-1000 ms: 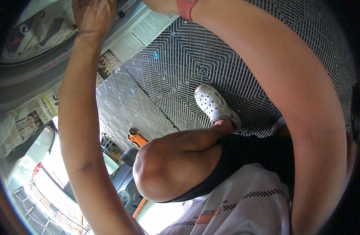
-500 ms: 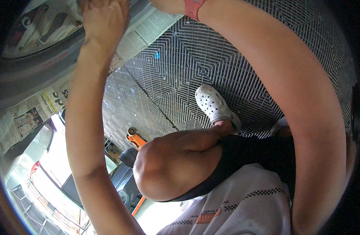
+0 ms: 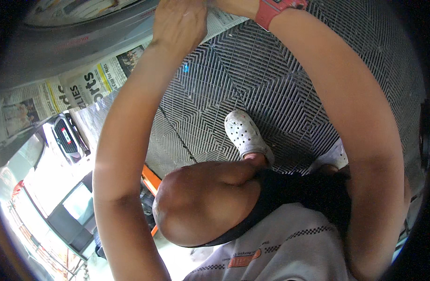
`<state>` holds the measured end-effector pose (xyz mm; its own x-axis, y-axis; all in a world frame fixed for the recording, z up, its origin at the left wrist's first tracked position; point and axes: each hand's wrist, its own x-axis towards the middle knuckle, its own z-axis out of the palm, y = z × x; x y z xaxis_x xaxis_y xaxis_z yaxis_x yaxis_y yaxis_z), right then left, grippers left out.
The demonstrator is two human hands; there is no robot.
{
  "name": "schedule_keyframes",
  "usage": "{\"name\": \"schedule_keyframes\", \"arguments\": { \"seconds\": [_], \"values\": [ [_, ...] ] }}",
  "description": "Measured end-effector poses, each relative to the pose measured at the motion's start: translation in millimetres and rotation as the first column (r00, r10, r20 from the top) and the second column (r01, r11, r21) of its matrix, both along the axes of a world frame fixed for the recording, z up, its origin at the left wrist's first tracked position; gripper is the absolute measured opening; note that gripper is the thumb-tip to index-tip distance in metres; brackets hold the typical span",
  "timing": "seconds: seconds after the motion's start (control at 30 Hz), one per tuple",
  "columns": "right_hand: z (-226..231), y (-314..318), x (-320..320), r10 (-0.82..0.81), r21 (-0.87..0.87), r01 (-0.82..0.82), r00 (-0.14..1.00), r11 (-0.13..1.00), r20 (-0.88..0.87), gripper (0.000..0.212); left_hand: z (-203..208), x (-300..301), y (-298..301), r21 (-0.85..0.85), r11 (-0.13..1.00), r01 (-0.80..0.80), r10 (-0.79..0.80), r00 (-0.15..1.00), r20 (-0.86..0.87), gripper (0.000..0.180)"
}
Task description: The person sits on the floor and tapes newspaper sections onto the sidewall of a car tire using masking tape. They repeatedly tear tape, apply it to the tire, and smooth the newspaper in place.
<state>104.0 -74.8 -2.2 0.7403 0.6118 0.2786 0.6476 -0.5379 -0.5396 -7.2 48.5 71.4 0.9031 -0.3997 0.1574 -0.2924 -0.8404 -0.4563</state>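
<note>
Both my arms reach up to the top of the picture. My left hand (image 3: 177,23) lies with its back to me against sheets of newspaper (image 3: 84,86) that cover a grey curved car panel (image 3: 60,42); its fingertips run past the top edge. Of my right hand (image 3: 231,5) only the heel shows, just beside the left hand, above a red wristband (image 3: 276,8). Its fingers are out of the picture.
Below me is a dark grid-patterned tile floor (image 3: 280,89). My bent knee (image 3: 201,206) and a white perforated clog (image 3: 245,136) are in the middle. An orange metal piece (image 3: 151,180) stands at the floor's left edge. A white car (image 3: 65,136) shows at far left.
Both hands have slid to the right and upward along the papered panel. The view has shifted, so more newspaper shows at the left.
</note>
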Motion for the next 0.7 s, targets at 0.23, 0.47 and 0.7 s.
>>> {"name": "schedule_keyframes", "arguments": {
  "seconds": [0.23, 0.47, 0.7],
  "values": [
    [45, -22, -8, -0.001, 0.285, 0.184, 0.842, 0.941, -0.539, 0.032, -8, 16, 6, 0.094, 0.913, -0.396, 0.407, 0.875, -0.263, 0.046],
    [25, -16, -8, 0.062, 0.224, -0.011, 0.972, 0.974, -0.225, 0.016, -72, 20, 2, -0.148, 0.842, -0.518, 0.502, 0.855, -0.132, 0.055],
    [30, -29, 15, 0.079, -0.21, 0.001, 0.924, 0.978, 0.375, 0.016, -64, 38, -13, -0.169, 0.716, -0.678, 0.628, 0.73, -0.27, 0.056]
  ]
}}
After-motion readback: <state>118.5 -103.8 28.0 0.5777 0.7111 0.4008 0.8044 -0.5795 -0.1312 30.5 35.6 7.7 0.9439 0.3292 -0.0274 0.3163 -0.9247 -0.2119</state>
